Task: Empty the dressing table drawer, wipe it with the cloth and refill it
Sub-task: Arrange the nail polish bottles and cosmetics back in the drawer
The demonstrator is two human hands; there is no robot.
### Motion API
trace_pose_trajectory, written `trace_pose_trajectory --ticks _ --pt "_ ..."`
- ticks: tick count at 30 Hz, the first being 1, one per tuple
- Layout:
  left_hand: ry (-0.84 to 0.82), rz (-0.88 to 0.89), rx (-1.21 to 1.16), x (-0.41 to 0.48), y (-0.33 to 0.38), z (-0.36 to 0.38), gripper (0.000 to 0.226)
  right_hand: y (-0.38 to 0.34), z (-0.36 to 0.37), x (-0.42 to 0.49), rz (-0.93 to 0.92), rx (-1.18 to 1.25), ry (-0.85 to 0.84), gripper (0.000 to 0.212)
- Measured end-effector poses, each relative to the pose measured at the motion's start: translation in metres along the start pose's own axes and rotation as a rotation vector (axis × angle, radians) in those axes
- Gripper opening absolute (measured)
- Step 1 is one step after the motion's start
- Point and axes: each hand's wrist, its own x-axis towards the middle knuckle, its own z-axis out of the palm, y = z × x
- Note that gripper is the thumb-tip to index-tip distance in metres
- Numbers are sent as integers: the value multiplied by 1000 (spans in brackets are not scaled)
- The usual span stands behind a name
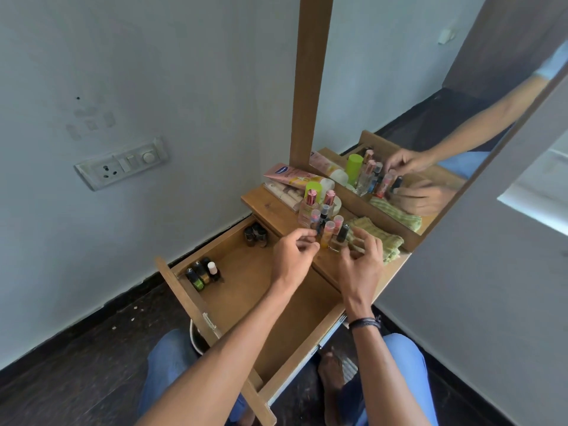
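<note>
View: head, sole | Aim: forward and down, frame tilted | Range: near, over open drawer (246, 290) and tabletop (270, 207) | Lens: wide-angle

Place: a room in a home, a dressing corner.
Furniture: wooden dressing table (272, 208) with tall mirror (399, 87) and open drawer (246, 281).
Tabletop: cosmetic bottles (309, 209), lotion tube (292, 176).
Wall: painted, with switch-and-socket plate (121, 166).

A grey switchboard (121, 162) with a socket (107, 173) sits on the pale wall (153, 72); faint patches (90, 123) show above it. White scraps (134, 308) dot the dark floor (76, 364).
</note>
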Motion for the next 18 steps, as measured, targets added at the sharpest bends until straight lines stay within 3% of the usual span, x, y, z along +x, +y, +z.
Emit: trace_pose_trajectory --ticks 3,18 --pt "-31 -19 -8 -2 2 9 23 0 4 -1 -2 -45 -66 40" --pt "-47 -51 41 -9 5 14 34 -3 -5 -7 2 5 -81 25"
